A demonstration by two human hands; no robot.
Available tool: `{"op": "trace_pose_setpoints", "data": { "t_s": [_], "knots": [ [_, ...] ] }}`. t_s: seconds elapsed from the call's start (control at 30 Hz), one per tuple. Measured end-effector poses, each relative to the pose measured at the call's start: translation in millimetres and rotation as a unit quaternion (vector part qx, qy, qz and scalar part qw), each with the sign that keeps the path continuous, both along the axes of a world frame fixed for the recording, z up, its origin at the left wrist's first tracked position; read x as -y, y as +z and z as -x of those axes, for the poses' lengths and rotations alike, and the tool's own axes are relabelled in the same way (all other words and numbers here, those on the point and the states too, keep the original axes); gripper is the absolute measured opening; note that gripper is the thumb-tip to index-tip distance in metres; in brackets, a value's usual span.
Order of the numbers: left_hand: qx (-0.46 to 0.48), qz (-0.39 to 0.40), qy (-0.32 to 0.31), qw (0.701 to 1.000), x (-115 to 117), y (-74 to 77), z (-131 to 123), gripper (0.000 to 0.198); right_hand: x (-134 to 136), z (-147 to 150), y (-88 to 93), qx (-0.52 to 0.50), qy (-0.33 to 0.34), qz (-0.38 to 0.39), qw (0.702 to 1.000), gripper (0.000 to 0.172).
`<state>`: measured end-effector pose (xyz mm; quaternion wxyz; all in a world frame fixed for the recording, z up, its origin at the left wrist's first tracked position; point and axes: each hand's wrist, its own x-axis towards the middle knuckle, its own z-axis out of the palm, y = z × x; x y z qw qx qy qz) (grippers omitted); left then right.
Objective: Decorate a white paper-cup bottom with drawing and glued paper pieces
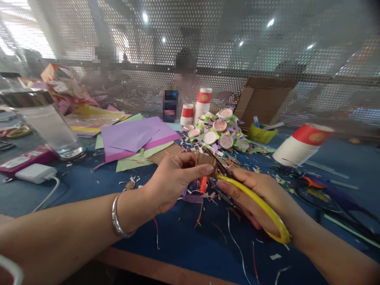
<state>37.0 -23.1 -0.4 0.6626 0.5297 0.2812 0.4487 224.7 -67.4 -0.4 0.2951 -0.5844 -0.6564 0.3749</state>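
Note:
My left hand (173, 178), with a silver bangle (117, 215) on the wrist, pinches a small brown cardboard piece (206, 160) between thumb and fingers. My right hand (261, 198) is closed round yellow-handled scissors (255, 200); their dark blades (218, 162) meet the cardboard piece. Both hands hover just above the blue tabletop (184, 237), which is strewn with thin paper shavings. A small orange scrap (203, 185) sits right below the hands.
Purple, pink and green paper sheets (133, 138) lie behind the hands. Decorated paper cup discs (218, 130) are piled further back, with stacked red-and-white cups (202, 103), a tipped cup (299, 144), a glass jar (47, 122), a white charger (35, 173) and a cardboard box (267, 103).

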Motion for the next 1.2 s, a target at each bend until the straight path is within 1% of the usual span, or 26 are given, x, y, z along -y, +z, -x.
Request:
{"op": "trace_pose_setpoints", "data": {
  "t_s": [0.1,0.27,0.4,0.5,0.57,0.63,0.77,0.83,0.93,1.1,1.2],
  "knots": [
    [-0.008,0.006,-0.005,1.000,1.2,-1.2,0.3,0.034,-0.1,2.5,0.3,-0.014,0.006,0.004,1.000,0.050],
    [-0.012,0.011,0.047,0.999,-2.7,2.8,3.4,0.020,0.7,1.6,5.4,-0.052,-0.011,-0.008,0.999,0.050],
    [-0.008,0.023,0.031,0.999,-5.3,4.8,4.5,0.018,-2.5,-7.9,4.7,-0.089,-0.022,-0.004,0.996,0.049],
    [-0.029,0.017,0.031,0.999,-5.7,2.3,3.8,0.009,-4.5,-12.8,3.9,-0.108,-0.016,0.004,0.994,0.051],
    [-0.023,0.020,0.026,0.999,-6.2,0.5,3.5,0.015,-4.7,-13.7,4.5,-0.114,-0.004,0.016,0.993,0.053],
    [-0.020,0.021,0.018,0.999,-7.2,-0.3,4.2,0.016,-4.0,-13.3,5.8,-0.111,0.010,0.022,0.994,0.055],
    [-0.059,0.013,0.041,0.997,-8.7,1.0,6.6,0.015,-1.4,-10.7,9.3,-0.106,0.028,0.026,0.994,0.060],
    [-0.063,0.020,0.046,0.997,-8.9,2.0,6.8,0.016,0.0,-9.4,10.6,-0.113,0.034,0.033,0.992,0.065],
    [-0.039,0.033,0.046,0.998,-8.5,2.6,5.6,0.018,1.7,-7.9,12.2,-0.127,0.045,0.045,0.990,0.072],
    [-0.004,0.024,0.048,0.999,-7.2,2.7,4.5,0.022,2.4,-8.5,12.4,-0.151,0.059,0.062,0.985,0.082],
    [0.007,0.020,0.041,0.999,-5.9,3.2,5.0,0.022,0.6,-10.6,8.0,-0.160,0.069,0.056,0.983,0.084]
  ]
}}
